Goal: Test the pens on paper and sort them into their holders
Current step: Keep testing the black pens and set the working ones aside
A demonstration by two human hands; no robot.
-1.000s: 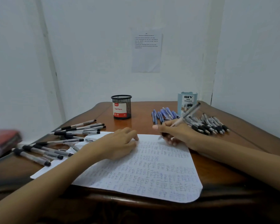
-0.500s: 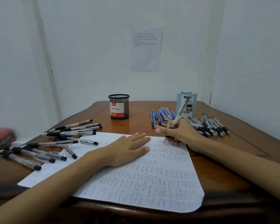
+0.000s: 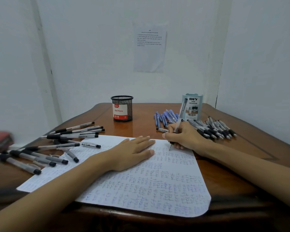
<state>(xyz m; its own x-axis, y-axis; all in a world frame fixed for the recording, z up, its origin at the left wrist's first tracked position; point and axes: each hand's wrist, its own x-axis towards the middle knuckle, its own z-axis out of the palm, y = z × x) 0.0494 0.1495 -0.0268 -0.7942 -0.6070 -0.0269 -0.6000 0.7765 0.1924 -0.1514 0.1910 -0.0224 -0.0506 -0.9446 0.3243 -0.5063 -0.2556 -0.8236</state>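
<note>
A wooden table holds a sheet of paper crowded with scribbles, pens lying loose to both sides, and 2 holders at the back: a black mesh cup and a pale blue organizer. The left hand lies flat with fingers straight, pinning the paper, while the right hand pinches 1 clear pen, its tip touching the sheet's upper right. This looks like the testing step; next the pen likely needs lifting and dropping into the fitting holder.

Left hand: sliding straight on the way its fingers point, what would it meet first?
Probably the right hand, which grips a clear-barrelled pen near the far edge of the white handwritten paper sheet. Only paper lies between them.
</note>
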